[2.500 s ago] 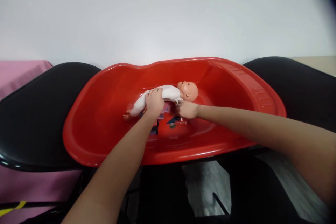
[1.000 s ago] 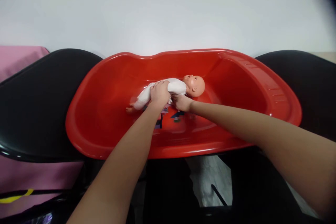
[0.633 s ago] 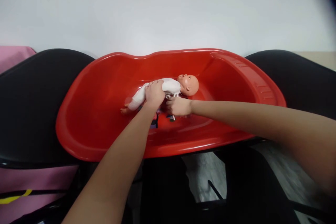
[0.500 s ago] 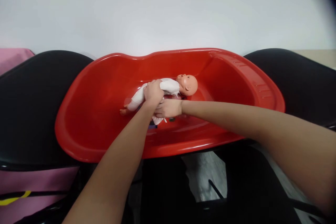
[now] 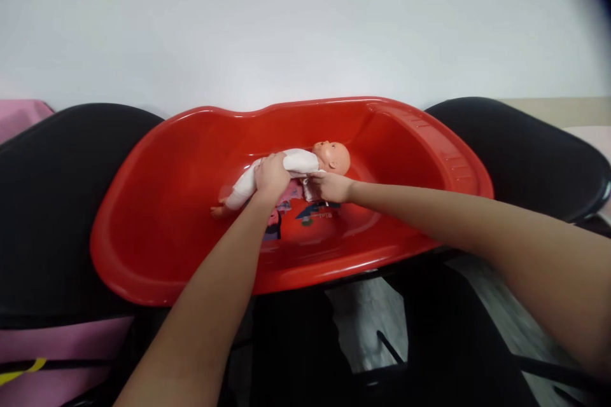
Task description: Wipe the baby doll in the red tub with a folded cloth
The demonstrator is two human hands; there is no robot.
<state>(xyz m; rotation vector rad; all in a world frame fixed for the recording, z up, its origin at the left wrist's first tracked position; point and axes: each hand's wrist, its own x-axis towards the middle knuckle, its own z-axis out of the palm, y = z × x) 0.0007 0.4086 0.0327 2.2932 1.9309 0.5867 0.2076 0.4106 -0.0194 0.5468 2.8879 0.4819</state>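
A baby doll (image 5: 300, 160) in white clothing lies on its side in a red baby bathtub (image 5: 157, 222), with its bald head to the right and its bare feet to the left. My left hand (image 5: 273, 173) is closed over the doll's middle. Close to the doll's chest, my right hand (image 5: 333, 186) pinches the edge of a pale cloth (image 5: 310, 189) hanging at the doll's front. My fingers partly hide that cloth. A printed picture (image 5: 305, 211) shows on the tub floor below the hands.
Black chair seats flank the tub, one on the left (image 5: 57, 203) and one on the right (image 5: 520, 159). A white wall (image 5: 305, 25) rises right behind it. Pink material (image 5: 62, 356) with a yellow strip is at the lower left.
My right hand has moved right, from beside my left hand to near the doll's chest, uncovering more of the floor picture. My left hand stays on the doll. The view has shifted slightly.
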